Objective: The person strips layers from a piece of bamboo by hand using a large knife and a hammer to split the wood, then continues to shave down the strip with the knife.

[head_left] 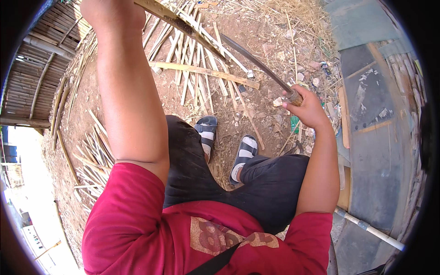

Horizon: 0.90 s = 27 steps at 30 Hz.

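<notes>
My right hand (308, 107) is closed round the short wooden handle of a machete (256, 63). Its long dark blade slants up and to the left, and its tip is close to a piece of split bamboo (181, 25). That bamboo runs down from the top edge beside my left hand (114, 13), raised at the upper left. The frame cuts off the left hand's fingers, but the bamboo hangs above the ground from that hand. On the ground below lies a loose pile of pale bamboo strips (185, 73), with a flat wider strip (206, 70) across it.
More split strips (94, 160) lie to my left, beside a bamboo slat wall (41, 78). Dark sheets (376, 151) and a white pipe (376, 233) are at the right. Dry straw (293, 18) and stones cover the far ground. My sandalled feet (245, 153) are below the pile.
</notes>
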Available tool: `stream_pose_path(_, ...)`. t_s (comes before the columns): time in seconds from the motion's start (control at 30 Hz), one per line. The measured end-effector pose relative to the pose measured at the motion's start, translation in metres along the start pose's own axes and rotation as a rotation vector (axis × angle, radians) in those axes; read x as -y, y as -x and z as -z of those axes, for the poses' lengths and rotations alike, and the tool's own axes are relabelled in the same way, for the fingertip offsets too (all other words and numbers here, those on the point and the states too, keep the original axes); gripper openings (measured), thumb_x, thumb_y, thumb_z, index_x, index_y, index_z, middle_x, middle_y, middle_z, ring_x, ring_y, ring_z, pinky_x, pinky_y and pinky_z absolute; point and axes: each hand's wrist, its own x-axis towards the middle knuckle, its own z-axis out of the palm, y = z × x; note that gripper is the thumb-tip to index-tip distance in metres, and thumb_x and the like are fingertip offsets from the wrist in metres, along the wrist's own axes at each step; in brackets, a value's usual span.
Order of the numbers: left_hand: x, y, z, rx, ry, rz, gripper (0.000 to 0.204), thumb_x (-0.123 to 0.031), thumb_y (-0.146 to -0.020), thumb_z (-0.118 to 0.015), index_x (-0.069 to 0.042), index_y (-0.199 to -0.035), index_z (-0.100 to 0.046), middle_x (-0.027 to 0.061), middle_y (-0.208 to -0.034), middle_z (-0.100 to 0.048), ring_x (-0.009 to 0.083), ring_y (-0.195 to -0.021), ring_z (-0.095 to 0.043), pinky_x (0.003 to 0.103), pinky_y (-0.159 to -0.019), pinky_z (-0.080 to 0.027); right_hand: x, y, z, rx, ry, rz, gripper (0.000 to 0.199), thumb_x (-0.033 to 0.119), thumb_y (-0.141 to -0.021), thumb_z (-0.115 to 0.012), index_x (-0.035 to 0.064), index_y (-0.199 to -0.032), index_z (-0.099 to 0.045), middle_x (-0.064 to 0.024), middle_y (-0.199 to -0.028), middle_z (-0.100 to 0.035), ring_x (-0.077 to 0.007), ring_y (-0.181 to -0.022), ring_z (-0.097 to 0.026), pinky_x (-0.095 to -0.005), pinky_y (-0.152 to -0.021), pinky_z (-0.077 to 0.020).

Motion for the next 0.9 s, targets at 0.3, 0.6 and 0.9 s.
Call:
stream_pose_path(0.3, 0.052, 0.011, 0.039, 0.079, -0.114, 0.186, 0.044, -0.047, -0.107, -0.052, -0.009, -0.086, -0.055, -0.0068, -0.056, -0.032, 0.0091, -0.049, -0.03, 0.027, -0.05, -0.028, -0.009, -0.009, 0.002, -0.053, -0.128, -0.139, 0.047, 0.007, -0.088, -0.079, -0.0026, -0.13, -0.061, -0.0056, -0.108, -0.073, -0.0107, -0.082, -0.067, -0.0288, -0.072, -0.0556)
stream_pose_path(0.6, 0.067, 0.007, 0.051, 0.07, -0.047, 0.2, 0.046, -0.046, -0.108, -0.049, -0.016, -0.074, -0.049, -0.0043, -0.057, -0.037, 0.0102, -0.049, -0.035, 0.028, -0.048, -0.028, 0.017, -0.02, -0.034, -0.046, 0.068, -0.165, 0.066, 0.033, -0.085, -0.084, -0.0053, -0.132, -0.059, -0.0159, -0.102, -0.072, -0.0209, -0.083, -0.069, -0.036, -0.077, -0.0545)
stream_pose_path(0.9, 0.065, 0.006, 0.063, -0.187, -0.292, 0.046, 0.044, -0.043, -0.104, -0.055, -0.017, -0.07, -0.048, -0.0052, -0.054, -0.035, 0.0102, -0.046, -0.032, 0.03, -0.047, -0.027, 0.065, -0.107, -0.165, -0.522, -0.18, -0.169, 0.04, 0.03, -0.088, -0.076, 0.0006, -0.113, -0.066, -0.0168, -0.086, -0.073, -0.0337, -0.076, -0.071, -0.0443, -0.072, -0.0548)
